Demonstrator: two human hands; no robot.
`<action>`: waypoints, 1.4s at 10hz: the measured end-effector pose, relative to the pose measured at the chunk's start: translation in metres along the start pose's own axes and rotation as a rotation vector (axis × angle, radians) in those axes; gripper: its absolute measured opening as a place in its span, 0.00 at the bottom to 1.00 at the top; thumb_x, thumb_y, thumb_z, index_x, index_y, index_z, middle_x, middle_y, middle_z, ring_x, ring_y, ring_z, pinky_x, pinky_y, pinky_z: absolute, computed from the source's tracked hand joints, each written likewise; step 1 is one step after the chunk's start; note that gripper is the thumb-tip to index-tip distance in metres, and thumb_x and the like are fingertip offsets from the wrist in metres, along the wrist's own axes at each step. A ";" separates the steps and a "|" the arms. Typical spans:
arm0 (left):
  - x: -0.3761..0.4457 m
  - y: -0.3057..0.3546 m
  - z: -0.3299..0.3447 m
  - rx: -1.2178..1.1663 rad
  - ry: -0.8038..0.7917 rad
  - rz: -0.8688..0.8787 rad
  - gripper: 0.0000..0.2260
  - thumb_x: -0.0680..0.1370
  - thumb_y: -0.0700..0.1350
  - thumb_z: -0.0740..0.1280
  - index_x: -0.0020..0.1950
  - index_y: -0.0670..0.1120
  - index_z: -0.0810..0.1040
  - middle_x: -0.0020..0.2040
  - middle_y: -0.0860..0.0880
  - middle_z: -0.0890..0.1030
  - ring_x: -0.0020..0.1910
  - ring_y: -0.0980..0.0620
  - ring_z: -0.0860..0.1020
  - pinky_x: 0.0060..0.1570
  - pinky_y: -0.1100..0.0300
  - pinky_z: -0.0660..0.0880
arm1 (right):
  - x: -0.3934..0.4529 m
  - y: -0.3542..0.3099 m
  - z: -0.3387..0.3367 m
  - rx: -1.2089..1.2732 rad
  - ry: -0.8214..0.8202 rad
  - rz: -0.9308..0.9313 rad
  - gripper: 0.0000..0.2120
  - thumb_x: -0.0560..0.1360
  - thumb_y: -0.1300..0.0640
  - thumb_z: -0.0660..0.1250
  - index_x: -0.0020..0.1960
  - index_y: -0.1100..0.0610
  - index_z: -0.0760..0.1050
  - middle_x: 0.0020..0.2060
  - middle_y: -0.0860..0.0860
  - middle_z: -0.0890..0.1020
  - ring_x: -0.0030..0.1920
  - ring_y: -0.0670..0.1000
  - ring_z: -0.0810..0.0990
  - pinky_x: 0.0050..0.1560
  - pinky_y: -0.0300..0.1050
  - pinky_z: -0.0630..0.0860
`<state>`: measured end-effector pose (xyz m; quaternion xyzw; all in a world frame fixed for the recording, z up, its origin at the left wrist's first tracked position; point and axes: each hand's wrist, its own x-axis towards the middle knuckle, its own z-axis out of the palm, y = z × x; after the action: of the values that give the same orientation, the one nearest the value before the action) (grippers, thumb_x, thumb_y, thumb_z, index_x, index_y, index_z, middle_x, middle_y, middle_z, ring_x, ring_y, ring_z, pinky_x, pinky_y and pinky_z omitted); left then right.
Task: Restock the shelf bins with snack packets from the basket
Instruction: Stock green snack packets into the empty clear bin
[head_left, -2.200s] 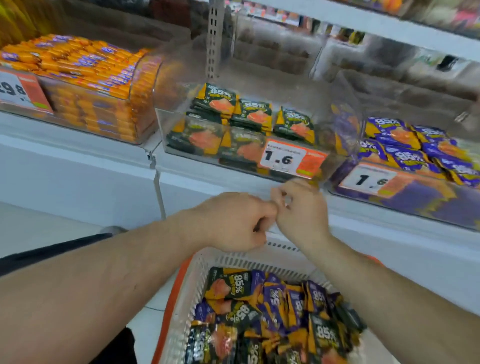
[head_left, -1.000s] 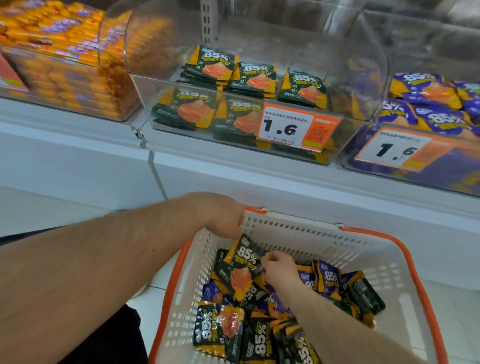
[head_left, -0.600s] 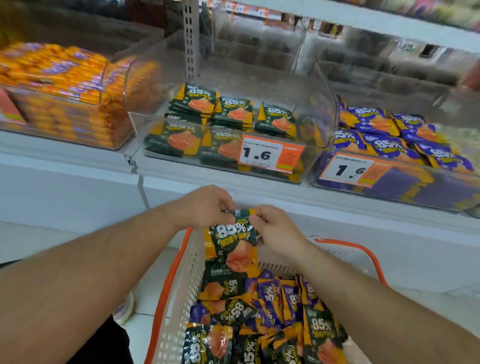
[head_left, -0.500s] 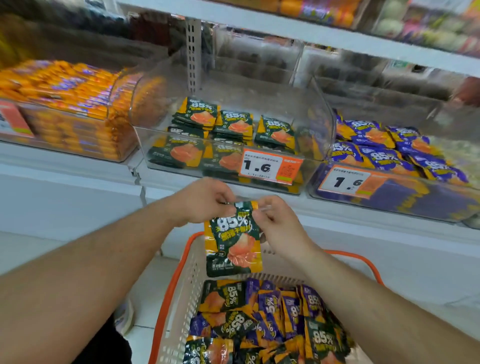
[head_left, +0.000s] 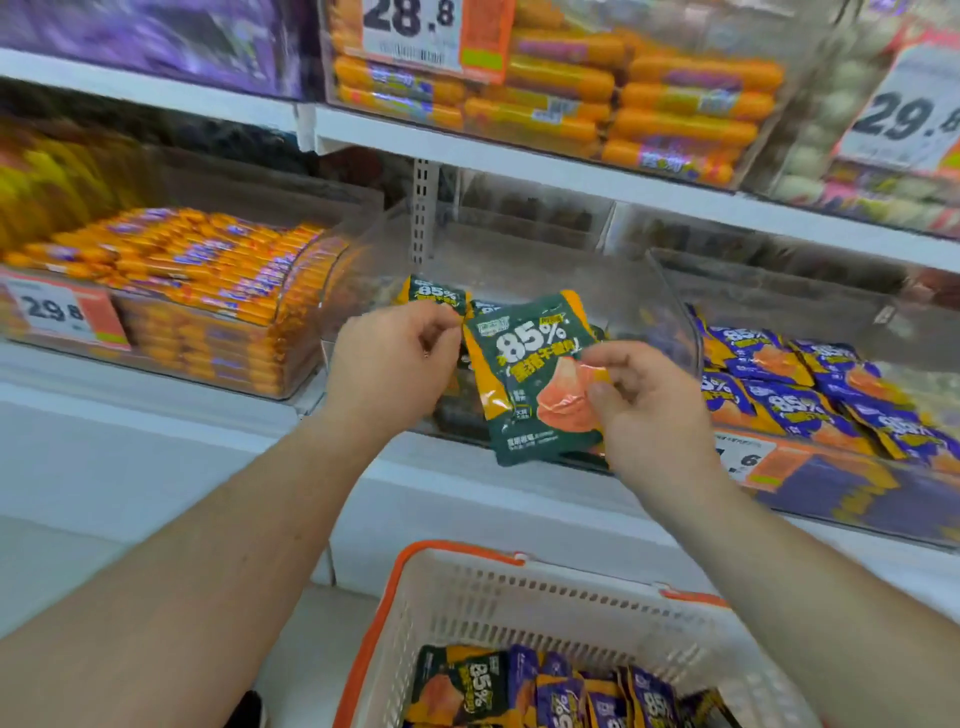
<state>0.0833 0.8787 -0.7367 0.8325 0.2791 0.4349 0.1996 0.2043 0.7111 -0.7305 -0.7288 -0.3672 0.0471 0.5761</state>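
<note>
**Green packet held up at the clear bin**

Head camera is showing both hands raised in front of the clear shelf bin (head_left: 670, 306). The right hand (head_left: 644, 410) is pinching the right edge of a green 85% snack packet (head_left: 535, 374) between thumb and curled fingers, holding it slightly tilted against the bin's front wall. The left hand (head_left: 389, 369) is sitting just beside the packet's top left corner, fingers curled; whether it is gripping the packet I cannot tell. Below, the white basket (head_left: 545, 603) with an orange rim is holding green and purple packets (head_left: 561, 691).
</note>
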 end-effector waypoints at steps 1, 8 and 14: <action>0.011 -0.017 0.010 0.213 -0.063 0.021 0.16 0.72 0.49 0.57 0.48 0.51 0.84 0.42 0.49 0.85 0.45 0.42 0.81 0.50 0.52 0.72 | 0.055 -0.010 0.013 -0.020 -0.025 0.135 0.12 0.79 0.67 0.63 0.50 0.50 0.77 0.42 0.50 0.82 0.37 0.49 0.80 0.32 0.38 0.76; 0.010 -0.019 0.037 0.464 -0.006 -0.010 0.21 0.69 0.52 0.50 0.32 0.50 0.82 0.23 0.49 0.75 0.27 0.45 0.75 0.40 0.55 0.55 | 0.176 0.056 0.090 -0.709 -0.272 0.338 0.26 0.70 0.41 0.74 0.58 0.60 0.80 0.56 0.56 0.82 0.55 0.57 0.80 0.59 0.51 0.78; 0.017 -0.007 0.021 0.380 -0.238 -0.122 0.11 0.77 0.50 0.59 0.50 0.54 0.81 0.41 0.52 0.81 0.45 0.49 0.74 0.54 0.52 0.63 | 0.162 0.036 0.086 -1.148 -0.403 0.005 0.32 0.71 0.31 0.66 0.72 0.42 0.70 0.71 0.53 0.70 0.72 0.58 0.63 0.69 0.55 0.61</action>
<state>0.1067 0.8933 -0.7415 0.8821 0.3804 0.2606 0.0966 0.2966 0.8733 -0.7334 -0.9007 -0.4339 -0.0200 0.0101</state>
